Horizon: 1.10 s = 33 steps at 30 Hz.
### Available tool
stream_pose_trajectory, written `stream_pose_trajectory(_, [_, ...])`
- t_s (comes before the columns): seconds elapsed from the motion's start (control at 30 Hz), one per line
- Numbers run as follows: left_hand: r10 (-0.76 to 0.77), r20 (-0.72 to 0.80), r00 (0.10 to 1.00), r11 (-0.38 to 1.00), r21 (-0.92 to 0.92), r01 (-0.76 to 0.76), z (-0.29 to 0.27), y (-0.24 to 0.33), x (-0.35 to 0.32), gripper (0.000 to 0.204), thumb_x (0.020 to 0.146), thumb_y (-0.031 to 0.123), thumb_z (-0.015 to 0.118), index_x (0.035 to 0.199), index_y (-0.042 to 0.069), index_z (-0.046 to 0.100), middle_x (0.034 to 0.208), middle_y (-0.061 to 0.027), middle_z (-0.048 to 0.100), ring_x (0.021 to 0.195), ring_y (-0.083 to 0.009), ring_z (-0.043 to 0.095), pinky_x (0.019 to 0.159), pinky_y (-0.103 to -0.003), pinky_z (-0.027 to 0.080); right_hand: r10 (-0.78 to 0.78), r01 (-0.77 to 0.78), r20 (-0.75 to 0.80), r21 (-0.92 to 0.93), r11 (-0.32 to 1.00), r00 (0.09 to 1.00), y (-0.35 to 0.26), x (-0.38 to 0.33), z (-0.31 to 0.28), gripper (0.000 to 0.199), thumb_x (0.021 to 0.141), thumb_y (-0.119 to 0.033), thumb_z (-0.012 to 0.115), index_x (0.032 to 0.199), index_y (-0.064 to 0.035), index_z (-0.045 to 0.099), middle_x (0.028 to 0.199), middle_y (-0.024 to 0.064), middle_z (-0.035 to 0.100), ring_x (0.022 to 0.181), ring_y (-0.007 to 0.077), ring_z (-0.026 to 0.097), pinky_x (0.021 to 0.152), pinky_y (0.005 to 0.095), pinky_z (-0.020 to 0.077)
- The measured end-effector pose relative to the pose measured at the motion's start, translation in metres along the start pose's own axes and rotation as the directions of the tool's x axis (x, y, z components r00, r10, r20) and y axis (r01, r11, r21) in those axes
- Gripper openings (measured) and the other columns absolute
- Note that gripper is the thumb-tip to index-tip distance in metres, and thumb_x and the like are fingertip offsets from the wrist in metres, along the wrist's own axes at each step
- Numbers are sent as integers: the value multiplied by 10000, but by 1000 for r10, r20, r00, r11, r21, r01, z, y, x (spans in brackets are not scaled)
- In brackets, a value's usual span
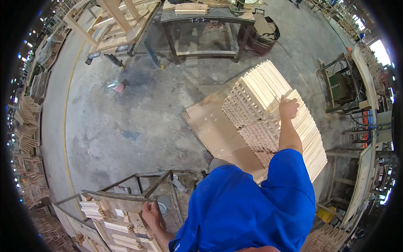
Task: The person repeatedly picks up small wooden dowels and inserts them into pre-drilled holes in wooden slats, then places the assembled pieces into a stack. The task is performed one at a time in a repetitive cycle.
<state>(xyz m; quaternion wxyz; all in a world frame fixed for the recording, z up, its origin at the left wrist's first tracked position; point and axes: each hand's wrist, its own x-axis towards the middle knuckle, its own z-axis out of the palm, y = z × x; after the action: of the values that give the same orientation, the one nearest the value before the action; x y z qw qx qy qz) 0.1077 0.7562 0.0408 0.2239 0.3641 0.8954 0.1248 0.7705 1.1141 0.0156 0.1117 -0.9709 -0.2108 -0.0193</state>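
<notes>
My right arm reaches forward to a large stack of pale wooden slats (308, 134). The slats lie side by side in many layers, and their narrow end tenons face left. Over the top layer is my right hand (289, 108), its fingers apart; I see no slat lifted in it. My left hand (152, 215) is low at the left, at the edge of a workbench (121, 197). Its fingers are loosely bent beside a wooden block with holes (137, 221), and nothing shows in them. Several short wooden pieces (119, 227) lie on that bench.
Brown cardboard (214, 126) lies under the stack. A dark metal table (205, 17) stands ahead, with a drum (262, 40) at its right. Wooden frames (113, 19) rest on a bench at the far left. A small container (116, 86) stands on the concrete floor. Racks line the right side.
</notes>
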Motion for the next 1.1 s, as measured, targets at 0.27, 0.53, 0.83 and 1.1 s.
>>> stream_pose_trajectory(0.27, [-20,-32,999,999,-38,19,1,-7,-19,388,943,155,730,1259,-64,679,1020,-228,735,907,-323,706,828,-418,556,-396,432,-235,125,893,888,-15,-32,11,459,945,-403,733,1195,-34,624,1236,240,579,1045,438,652,867,536,548])
stream_pose_trajectory(0.53, [-190,-94,977,977,-116,179,-16,-49,-74,404,920,208,723,1270,11,684,1009,-211,710,929,-396,688,844,-468,540,-954,699,102,660,276,280,-85,-233,44,255,974,-235,675,1135,-39,704,1026,194,730,954,362,719,843,429,568])
stream_pose_trajectory(0.83, [-564,-324,760,826,-199,528,-35,-170,-203,422,979,363,660,1260,50,699,1239,-198,718,1192,-403,650,1035,-490,506,-841,518,252,855,-39,-479,-30,-451,45,215,1021,-192,659,1097,7,687,977,91,719,874,181,666,811,335,536])
stream_pose_trajectory(1.1, [-714,-568,410,693,-488,530,-70,-366,-297,347,958,334,691,1143,45,736,1005,-192,750,955,-386,716,845,-482,560,-785,511,179,837,-195,-593,8,-641,-5,169,1016,-148,658,1091,0,691,920,80,715,806,152,650,753,322,535])
